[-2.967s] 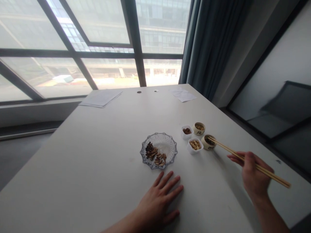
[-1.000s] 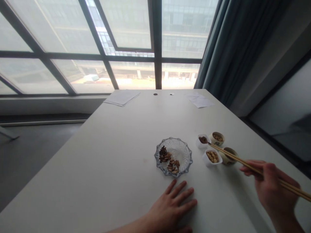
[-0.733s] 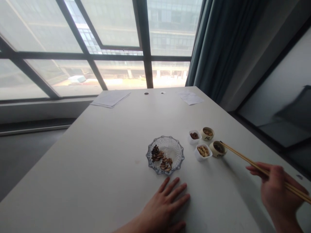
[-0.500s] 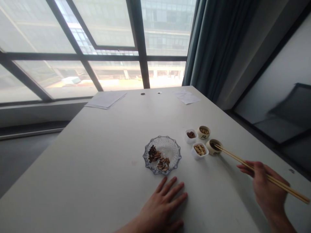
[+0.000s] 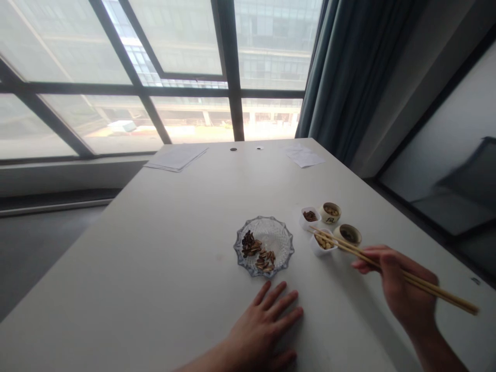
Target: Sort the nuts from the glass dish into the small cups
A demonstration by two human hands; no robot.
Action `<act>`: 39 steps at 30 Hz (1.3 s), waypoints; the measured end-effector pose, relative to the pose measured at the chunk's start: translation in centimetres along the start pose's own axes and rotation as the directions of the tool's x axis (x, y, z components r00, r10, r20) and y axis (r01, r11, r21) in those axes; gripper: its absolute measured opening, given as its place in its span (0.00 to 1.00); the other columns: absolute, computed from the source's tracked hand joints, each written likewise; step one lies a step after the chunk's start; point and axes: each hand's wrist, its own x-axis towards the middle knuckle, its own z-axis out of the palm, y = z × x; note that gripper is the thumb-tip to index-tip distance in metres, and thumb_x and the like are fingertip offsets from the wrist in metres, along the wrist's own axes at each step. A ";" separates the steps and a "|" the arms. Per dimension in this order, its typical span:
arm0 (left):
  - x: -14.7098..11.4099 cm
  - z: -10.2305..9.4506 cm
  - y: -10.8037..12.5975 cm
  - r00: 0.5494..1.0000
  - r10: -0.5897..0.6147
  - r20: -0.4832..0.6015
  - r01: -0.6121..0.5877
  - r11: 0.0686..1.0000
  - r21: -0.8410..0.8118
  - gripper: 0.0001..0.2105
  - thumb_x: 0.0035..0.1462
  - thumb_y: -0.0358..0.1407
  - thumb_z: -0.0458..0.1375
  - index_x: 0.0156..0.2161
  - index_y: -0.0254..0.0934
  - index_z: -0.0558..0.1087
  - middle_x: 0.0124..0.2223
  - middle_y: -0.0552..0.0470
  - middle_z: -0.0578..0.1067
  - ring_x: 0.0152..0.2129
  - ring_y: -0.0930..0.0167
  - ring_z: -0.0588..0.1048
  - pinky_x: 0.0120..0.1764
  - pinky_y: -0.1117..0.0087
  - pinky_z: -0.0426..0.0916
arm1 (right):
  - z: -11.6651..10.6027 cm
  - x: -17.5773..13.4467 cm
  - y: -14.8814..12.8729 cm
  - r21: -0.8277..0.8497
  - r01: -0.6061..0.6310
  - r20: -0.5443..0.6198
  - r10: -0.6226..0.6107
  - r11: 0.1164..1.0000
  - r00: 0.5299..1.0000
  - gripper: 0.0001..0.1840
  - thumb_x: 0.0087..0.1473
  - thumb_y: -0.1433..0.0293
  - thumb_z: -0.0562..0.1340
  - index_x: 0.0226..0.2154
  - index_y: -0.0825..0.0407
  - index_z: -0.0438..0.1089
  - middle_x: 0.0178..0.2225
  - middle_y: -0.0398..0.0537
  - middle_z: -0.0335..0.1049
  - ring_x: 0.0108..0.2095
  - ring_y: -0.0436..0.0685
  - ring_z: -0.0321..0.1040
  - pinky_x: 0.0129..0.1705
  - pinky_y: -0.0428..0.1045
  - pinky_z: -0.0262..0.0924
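My right hand (image 5: 401, 287) is closed around a pair of wooden chopsticks (image 5: 420, 281). Their tips reach over a white plastic cup of peanuts (image 5: 322, 251); whether they pinch anything is too small to tell. Fingers spread, my left hand (image 5: 267, 323) lies flat on the table just in front of a scalloped glass plate (image 5: 284, 237). Dark brown pieces (image 5: 251, 244) and striped seeds (image 5: 266, 260) lie in separate piles on that plate. Beside the peanuts stand a white cup of brown pieces (image 5: 310, 217), a cream bowl with tan nuts (image 5: 330, 213) and a cream bowl with dark contents (image 5: 349, 235).
On the white table (image 5: 155, 258), a stack of paper (image 5: 176, 157) lies at the far left and loose sheets (image 5: 305, 155) at the far right. Two round holes are near the back edge. Windows and a dark curtain (image 5: 352, 67) stand beyond.
My right hand has moved left, taking the chopstick tips from the dark-filled bowl to above the peanut cup. My left hand stays flat by the plate. The view has shifted slightly.
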 end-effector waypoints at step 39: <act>-0.6 1.5 -0.7 0.979 0.116 -0.167 -0.094 0.987 0.130 0.34 0.69 0.55 0.56 0.73 0.44 0.55 0.74 0.50 0.53 0.71 0.53 0.50 0.71 0.44 0.40 | 8.9 3.2 1.2 -0.150 -0.128 0.662 0.196 0.980 0.723 0.23 0.67 0.54 0.60 0.28 0.52 0.77 0.25 0.47 0.78 0.25 0.54 0.75 0.31 0.48 0.68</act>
